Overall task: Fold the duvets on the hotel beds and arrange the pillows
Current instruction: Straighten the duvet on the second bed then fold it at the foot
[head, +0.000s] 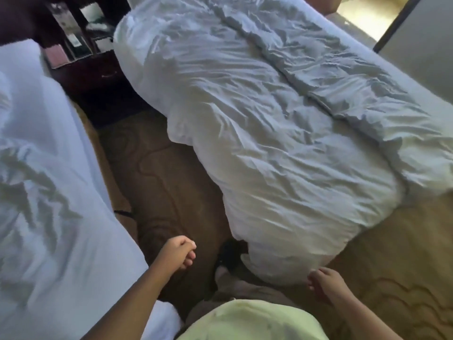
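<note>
while both hands hang low in front of the person, the fingers (188, 253) of the left hand (177, 253) are curled together in a loose fist, and they hold nothing. this hand is over the dark carpet (157, 173) in the gap between the two beds. the fingers (315, 282) of the right hand (326, 285) are bent in a little but are apart, and they hold nothing too. this hand is just beside the low corner of the duvet (257, 119), but i cannot tell if it touches it.

the duvet is white and full of wrinkles. it lies spread on the right bed and is not folded. its near end hangs over the foot of the bed and sags down to the carpet. one long edge is rolled back in a thick ridge that runs along the far side of the bed.

on the left is another bed with rumpled white bedding (44, 192). the left arm passes just over its near corner.

a dark nightstand (81, 67) stands between the heads of the two beds, with some cards and papers on top, too blurry to read.

a pale green top (250, 322) shows at the bottom edge.
</note>
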`<state>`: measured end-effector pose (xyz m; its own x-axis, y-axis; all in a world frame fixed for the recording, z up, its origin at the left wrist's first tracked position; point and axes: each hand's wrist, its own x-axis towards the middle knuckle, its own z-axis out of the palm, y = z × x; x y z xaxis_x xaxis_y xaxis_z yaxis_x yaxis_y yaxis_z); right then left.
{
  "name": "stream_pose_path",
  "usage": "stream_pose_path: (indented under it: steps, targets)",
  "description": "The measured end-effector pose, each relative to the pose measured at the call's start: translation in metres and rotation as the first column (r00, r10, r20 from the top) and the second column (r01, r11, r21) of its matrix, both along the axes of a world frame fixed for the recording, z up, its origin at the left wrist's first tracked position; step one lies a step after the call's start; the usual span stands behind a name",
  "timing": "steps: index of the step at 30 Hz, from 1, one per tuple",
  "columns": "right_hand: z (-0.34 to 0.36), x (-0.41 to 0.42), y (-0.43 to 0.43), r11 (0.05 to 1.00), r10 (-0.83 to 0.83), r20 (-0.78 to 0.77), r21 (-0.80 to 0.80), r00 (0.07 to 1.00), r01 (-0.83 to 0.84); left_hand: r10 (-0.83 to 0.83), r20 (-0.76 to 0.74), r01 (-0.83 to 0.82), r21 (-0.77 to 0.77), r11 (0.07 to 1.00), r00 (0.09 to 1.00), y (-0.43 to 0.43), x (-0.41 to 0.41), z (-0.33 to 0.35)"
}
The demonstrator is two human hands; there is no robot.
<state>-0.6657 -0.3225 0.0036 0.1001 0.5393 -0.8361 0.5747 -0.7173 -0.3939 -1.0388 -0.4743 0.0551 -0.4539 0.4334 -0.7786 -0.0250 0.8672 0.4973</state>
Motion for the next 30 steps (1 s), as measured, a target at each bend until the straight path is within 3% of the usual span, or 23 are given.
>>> stream_pose_path:
  steps: [5, 10, 15, 23, 30]
  targets:
    - [-0.013, -0.05, 0.012, 0.991, -0.118, -0.036, -0.067, 0.992, 0.115, -0.175, 0.023, 0.174, 0.02, 0.985, 0.984, 0.08, -0.037, -0.01]
    - [-0.006, -0.096, 0.045, 0.966, -0.26, -0.078, -0.02, 0.963, 0.259, -0.413, 0.019, 0.413, 0.019, 0.911, 0.911, 0.142, -0.066, -0.011]
    - [0.002, -0.135, 0.065, 0.907, -0.415, -0.162, 0.009, 0.895, 0.422, -0.69, 0.038, 0.691, -0.017, 0.722, 0.722, 0.195, -0.095, -0.023]
    - [-0.056, -0.169, 0.018, 0.753, -0.658, -0.048, -0.038, 0.752, 0.657, -0.863, 0.149, 0.875, -0.122, 0.469, 0.484, 0.286, -0.149, -0.075]
    - [-0.175, -0.151, -0.036, 0.546, -0.837, -0.014, -0.085, 0.547, 0.833, -0.844, 0.081, 0.844, -0.143, 0.516, 0.53, 0.338, -0.128, -0.176]
